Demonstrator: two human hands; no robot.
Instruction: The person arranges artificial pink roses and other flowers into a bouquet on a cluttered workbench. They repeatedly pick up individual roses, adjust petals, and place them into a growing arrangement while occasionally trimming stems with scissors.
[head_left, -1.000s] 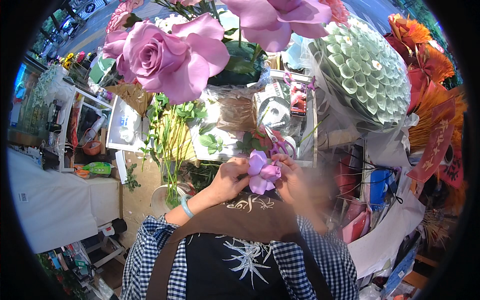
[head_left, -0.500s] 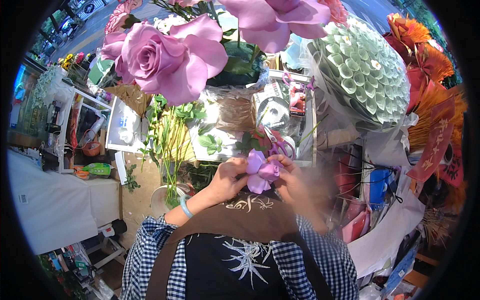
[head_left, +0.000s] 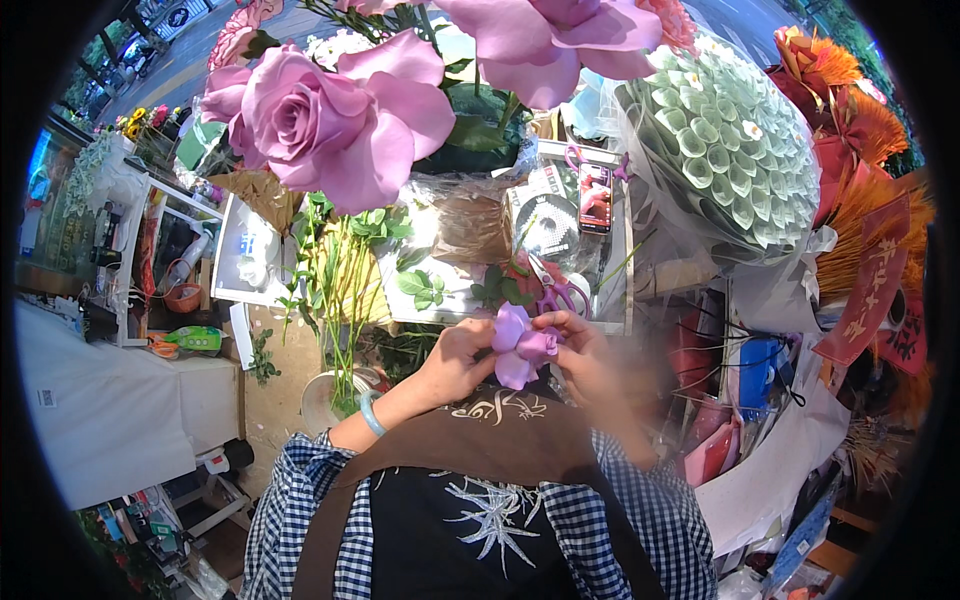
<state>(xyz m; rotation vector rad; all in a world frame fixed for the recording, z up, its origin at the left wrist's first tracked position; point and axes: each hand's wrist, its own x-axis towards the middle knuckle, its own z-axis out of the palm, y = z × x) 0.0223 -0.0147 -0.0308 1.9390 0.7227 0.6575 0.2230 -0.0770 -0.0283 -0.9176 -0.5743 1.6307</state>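
Close to my apron, a small lilac rose (head_left: 521,347) with outer petals spread is held between my two hands. My left hand (head_left: 459,360), with a pale bangle at its wrist, pinches the rose from the left. From the right, thumb and forefinger of my right hand (head_left: 583,357) close on its petals; that wrist is partly blurred. Just beyond the rose lie purple-handled scissors (head_left: 562,294) on the work table (head_left: 462,302). Loose green rose leaves (head_left: 421,288) rest to their left. The rose's stem cannot be made out.
Large lilac roses (head_left: 330,120) rise in front at the top. Leafy green stems (head_left: 345,290) hang over the table's left edge, above a white bucket (head_left: 322,400). A phone (head_left: 595,198) stands at the back. On the right is a big pale-green bouquet (head_left: 728,145), with orange dried grasses (head_left: 875,240) beyond.
The rose has turned slightly in my fingers and its spread petals sit a little differently. Both hands stay in nearly the same place.
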